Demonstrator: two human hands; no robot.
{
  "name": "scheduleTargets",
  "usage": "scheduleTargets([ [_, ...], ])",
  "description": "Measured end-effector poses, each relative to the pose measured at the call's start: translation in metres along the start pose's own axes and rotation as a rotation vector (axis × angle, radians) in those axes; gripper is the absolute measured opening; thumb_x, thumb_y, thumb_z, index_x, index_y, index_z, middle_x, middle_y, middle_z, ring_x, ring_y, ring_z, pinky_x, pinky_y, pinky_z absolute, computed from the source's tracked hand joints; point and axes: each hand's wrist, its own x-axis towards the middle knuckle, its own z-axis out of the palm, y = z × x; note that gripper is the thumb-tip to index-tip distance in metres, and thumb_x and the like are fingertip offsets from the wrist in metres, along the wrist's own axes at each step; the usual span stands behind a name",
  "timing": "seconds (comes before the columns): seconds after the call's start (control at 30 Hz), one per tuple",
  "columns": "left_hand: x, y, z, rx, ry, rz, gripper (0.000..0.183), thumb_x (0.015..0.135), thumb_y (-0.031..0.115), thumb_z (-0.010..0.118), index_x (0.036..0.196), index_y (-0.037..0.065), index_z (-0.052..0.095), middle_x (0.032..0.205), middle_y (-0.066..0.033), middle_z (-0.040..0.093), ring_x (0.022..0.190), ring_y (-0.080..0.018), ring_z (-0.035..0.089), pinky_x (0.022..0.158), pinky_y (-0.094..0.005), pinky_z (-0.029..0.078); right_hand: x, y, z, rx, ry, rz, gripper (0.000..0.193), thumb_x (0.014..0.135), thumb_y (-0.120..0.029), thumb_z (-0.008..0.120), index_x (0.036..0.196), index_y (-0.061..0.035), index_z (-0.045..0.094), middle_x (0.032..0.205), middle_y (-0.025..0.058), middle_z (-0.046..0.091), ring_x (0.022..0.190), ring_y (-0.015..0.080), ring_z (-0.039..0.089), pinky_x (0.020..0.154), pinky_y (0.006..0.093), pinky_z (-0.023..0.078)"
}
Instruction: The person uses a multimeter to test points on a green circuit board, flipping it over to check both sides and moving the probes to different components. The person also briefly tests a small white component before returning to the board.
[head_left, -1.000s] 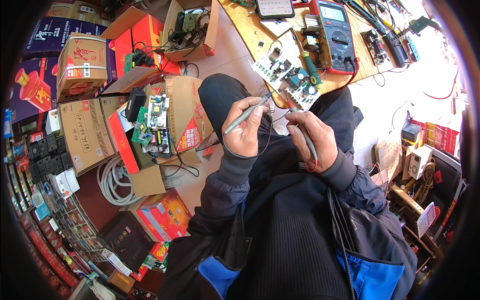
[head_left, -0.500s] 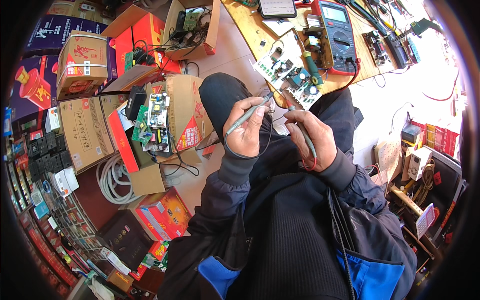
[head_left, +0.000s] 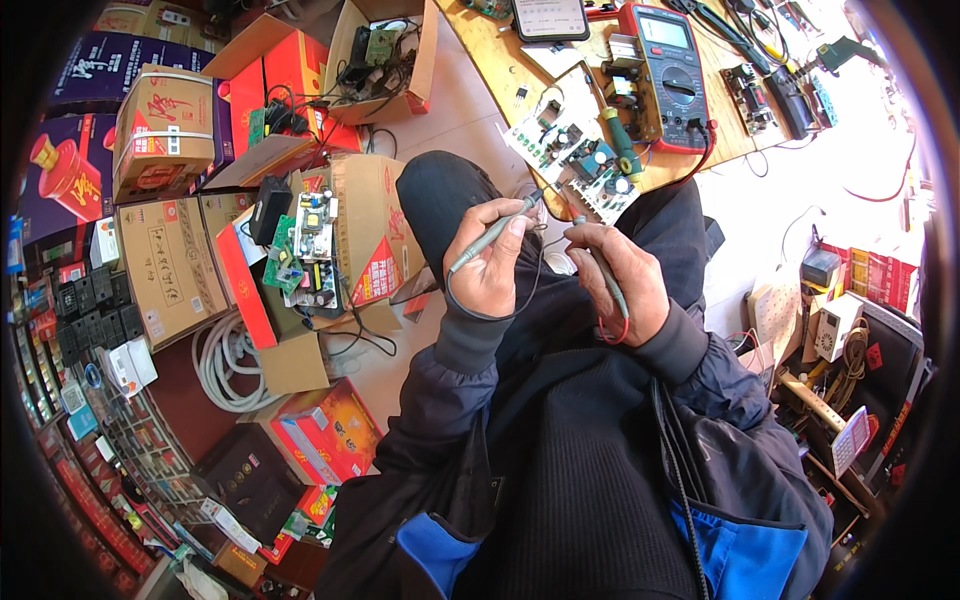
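Observation:
A grey test probe [head_left: 496, 236] with a black lead slants up through my left hand [head_left: 486, 278], pinched between thumb and fingers. My right hand [head_left: 640, 285] is closed around a second grey test probe [head_left: 611, 283], whose lead is red. Both tips point at the near end of a populated circuit board [head_left: 549, 153], which juts over the table's edge above my lap. Whether either tip touches the board cannot be made out. A red and dark grey multimeter [head_left: 664, 90] lies beyond the board to the right. Between them is a green-handled screwdriver [head_left: 620, 140].
The wooden table [head_left: 490, 50] carries a phone [head_left: 552, 18], cables and small electronic parts. Open cartons with boards and wires stand at the left, among them a carton [head_left: 375, 215] bearing another circuit board [head_left: 315, 240]. A coiled white hose [head_left: 225, 365] lies lower left.
The phone and board sit slightly differently in the picture, as the view has shifted a little. Both hands keep their grip on the probes, nearly in the same place.

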Motion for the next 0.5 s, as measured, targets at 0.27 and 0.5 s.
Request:
scheduleTargets([
  [0.27, -0.0011, 0.0029, -0.0006, 0.084, -0.007, -0.002, 0.021, 0.112, 0.008, 0.066, 0.127, -0.006, 0.065, 0.117, -0.0164, 0.078, 0.111, -0.0185, 0.073, 0.104, -0.0315, 0.056, -0.0002, -0.0011, 0.0000, -0.002, 0.010, -0.007, 0.027, 0.104, -0.004, 0.073, 0.129, 0.0007, 0.067, 0.110, 0.0232, 0.075, 0.094, 0.0383, 0.077, 0.086, 0.0400, 0.061],
  [0.5, -0.0005, 0.0031, -0.0012, 0.101, -0.013, 0.026, 0.021, 0.112, 0.009, 0.067, 0.126, -0.006, 0.066, 0.117, -0.0158, 0.077, 0.108, -0.0171, 0.073, 0.102, -0.0307, 0.056, 0.0002, -0.0003, 0.0000, -0.008, 0.012, 0.012, 0.028, 0.103, -0.004, 0.074, 0.129, 0.0012, 0.066, 0.110, 0.0235, 0.075, 0.094, 0.0393, 0.077, 0.085, 0.0404, 0.061],
])
